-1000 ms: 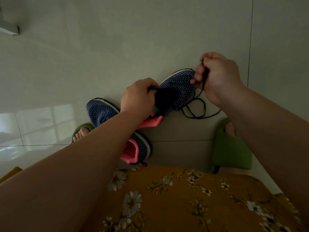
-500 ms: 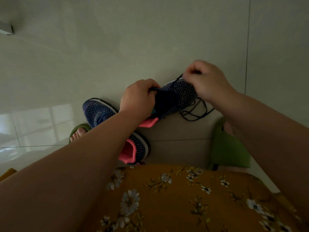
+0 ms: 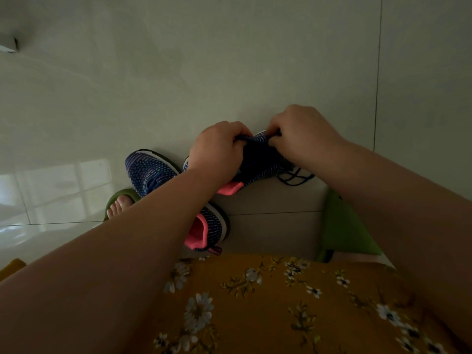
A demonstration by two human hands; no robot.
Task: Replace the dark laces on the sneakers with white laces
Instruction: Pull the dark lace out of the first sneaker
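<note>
Fingers of the left hand curl around the tongue of the held sneaker. Fingers of the right hand pinch the upper of that sneaker near its toe; whether they hold the dark lace cannot be told. Loose loops of the lace hang just right of the held sneaker. The second sneaker lies on the floor, left of and below the held sneaker. White laces cannot be seen.

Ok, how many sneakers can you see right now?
2. One sneaker is held up by the left hand and right hand; the other sneaker lies on the floor, partly hidden under the left forearm.
</note>
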